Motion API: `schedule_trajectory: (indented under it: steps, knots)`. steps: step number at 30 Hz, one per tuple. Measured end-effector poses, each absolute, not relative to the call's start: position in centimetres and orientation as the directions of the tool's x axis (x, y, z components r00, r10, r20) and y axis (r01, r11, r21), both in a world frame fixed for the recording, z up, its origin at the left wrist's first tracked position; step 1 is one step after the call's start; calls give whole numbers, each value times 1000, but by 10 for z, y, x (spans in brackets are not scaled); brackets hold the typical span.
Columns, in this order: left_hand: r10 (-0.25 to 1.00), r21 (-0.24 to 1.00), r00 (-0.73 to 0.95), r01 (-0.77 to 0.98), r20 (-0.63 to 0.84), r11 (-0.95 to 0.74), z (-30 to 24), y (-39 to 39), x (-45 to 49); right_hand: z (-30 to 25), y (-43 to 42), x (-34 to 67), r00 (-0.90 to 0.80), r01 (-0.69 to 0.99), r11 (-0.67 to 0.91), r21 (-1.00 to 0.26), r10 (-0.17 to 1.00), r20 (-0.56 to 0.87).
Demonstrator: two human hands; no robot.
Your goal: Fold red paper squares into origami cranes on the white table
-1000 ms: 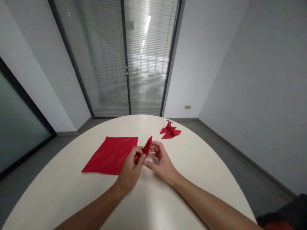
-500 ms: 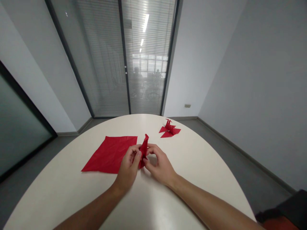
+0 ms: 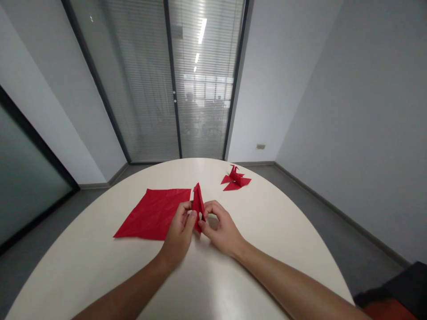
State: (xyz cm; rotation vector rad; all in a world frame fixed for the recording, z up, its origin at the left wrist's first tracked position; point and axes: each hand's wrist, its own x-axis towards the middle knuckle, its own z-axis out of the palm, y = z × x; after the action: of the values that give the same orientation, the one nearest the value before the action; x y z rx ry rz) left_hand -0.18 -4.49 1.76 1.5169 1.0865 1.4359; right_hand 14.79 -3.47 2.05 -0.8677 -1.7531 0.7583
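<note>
A narrow piece of folded red paper (image 3: 198, 201) stands between my two hands, its pointed tip upward and its lower layers slightly parted. My left hand (image 3: 181, 224) pinches its left side between thumb and fingers. On the other side, my right hand (image 3: 220, 224) grips the lower right edge with thumb and forefinger. Partly behind my left hand lies a flat red paper sheet (image 3: 150, 213) with faint creases. Farther back on the right rests a red origami figure (image 3: 235, 178) with spread wings and two thin points sticking up.
Everything lies on a round white table (image 3: 267, 249). Beyond its far edge are glass panels with blinds (image 3: 150, 111) and a white wall with a socket (image 3: 260, 146). A dark and red object (image 3: 396, 293) sits at the lower right, off the table.
The folded paper's tip has shifted slightly left, and its layers have parted a little at the bottom. Both hands remain in nearly the same place.
</note>
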Motion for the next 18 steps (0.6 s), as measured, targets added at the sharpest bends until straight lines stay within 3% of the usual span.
schedule_trajectory:
  steps: [3, 12, 18]
  knots:
    - [938, 935, 45, 77, 345, -348, 18, -48, -1, 22, -35, 149, -245, 212, 567, -796, 819, 519]
    - [934, 935, -84, 111, 347, -337, 22, -41, -2, 22, -35, 149, -312, 241, 576, -781, 808, 499]
    - [949, 943, 103, 124, 299, -310, 13, -46, -2, 22, -34, 149, -212, 86, 500, -862, 854, 475]
